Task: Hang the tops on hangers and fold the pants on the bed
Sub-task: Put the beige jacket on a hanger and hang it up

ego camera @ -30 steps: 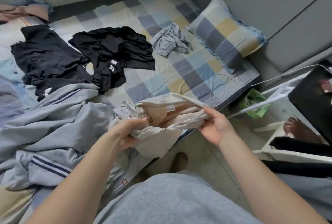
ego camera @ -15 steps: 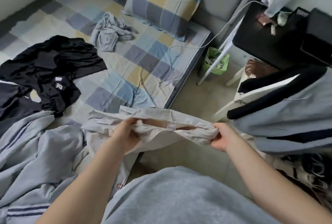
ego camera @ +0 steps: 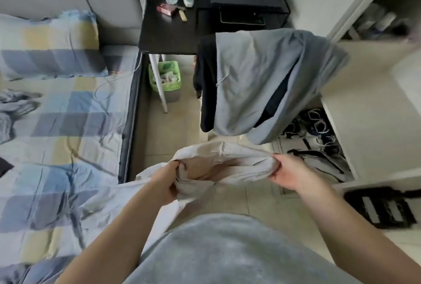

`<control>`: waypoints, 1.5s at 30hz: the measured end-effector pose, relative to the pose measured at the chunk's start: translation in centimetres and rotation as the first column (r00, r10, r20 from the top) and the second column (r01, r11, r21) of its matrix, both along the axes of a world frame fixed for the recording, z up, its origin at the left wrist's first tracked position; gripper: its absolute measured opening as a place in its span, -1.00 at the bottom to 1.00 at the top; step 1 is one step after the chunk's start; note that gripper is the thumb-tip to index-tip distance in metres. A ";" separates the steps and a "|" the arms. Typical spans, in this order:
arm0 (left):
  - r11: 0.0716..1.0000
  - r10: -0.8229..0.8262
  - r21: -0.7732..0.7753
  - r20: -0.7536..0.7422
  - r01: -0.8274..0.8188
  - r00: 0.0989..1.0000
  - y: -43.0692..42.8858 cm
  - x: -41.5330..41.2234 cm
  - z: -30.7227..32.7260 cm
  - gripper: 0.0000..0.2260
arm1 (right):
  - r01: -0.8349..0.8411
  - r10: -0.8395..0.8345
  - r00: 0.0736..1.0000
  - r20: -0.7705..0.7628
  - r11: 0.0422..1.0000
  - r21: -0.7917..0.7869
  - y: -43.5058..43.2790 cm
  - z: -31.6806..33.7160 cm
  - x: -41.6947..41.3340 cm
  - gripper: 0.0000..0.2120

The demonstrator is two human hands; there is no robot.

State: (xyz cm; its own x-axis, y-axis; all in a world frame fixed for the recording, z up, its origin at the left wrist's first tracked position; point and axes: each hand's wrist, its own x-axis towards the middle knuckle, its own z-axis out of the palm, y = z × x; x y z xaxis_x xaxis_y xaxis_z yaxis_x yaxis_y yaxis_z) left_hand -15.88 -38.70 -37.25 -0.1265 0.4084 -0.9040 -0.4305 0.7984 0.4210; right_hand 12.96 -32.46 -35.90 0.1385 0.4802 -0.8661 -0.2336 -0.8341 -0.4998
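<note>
Fingers [ego camera: 175, 166] of left hand [ego camera: 166, 184] and right hand [ego camera: 287, 173] clench the open edge of a beige garment [ego camera: 218, 160], stretched between them over the floor [ego camera: 182, 127]. Judging by this, it is being sorted: next, lay it on the bed [ego camera: 68, 124] left of the fingers to fold, or find a hanger. Just beyond, a grey hoodie [ego camera: 257, 83] hangs in the way, a dark tabletop [ego camera: 173, 32] farther off.

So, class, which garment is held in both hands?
The beige garment, gripped by left hand and right hand; the grey hoodie hangs untouched.
</note>
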 end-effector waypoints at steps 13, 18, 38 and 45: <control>0.883 -0.285 0.338 -0.164 0.325 0.945 13.8 21.0 8.2 -0.86 | 0.420 -0.322 0.905 -0.277 0.779 0.466 -0.8 8.3 16.8 -0.70; 0.708 -0.423 0.556 -0.158 0.435 0.892 19.7 26.3 13.8 -0.87 | 0.385 -0.410 0.903 -0.124 0.649 0.657 2.6 14.8 19.8 -0.72; -0.143 -0.666 0.937 -0.329 0.318 0.670 47.0 42.7 50.0 -0.80 | -0.118 -0.798 0.508 0.324 0.308 0.944 21.0 51.5 27.8 -0.78; -0.259 -0.674 0.940 -0.342 0.224 0.654 48.6 47.3 62.1 -0.79 | -0.215 -0.859 0.144 0.492 0.458 0.862 21.7 63.8 31.3 -0.70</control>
